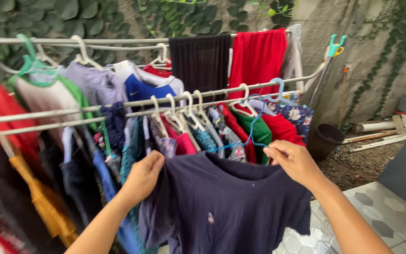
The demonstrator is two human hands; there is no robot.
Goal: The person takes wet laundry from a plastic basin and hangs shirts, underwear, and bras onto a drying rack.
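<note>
- A metal drying rack of pale rails carries the laundry.
- White hangers crowd its front rail near 12 o'clock.
- A red cloth and a black cloth drape the back rail.

Daylight fell on an ivy-covered wall out back, with patterned floor tiles, gravel and a dark pot.

Packed hangers crowd the rail; room only right of it.
</note>
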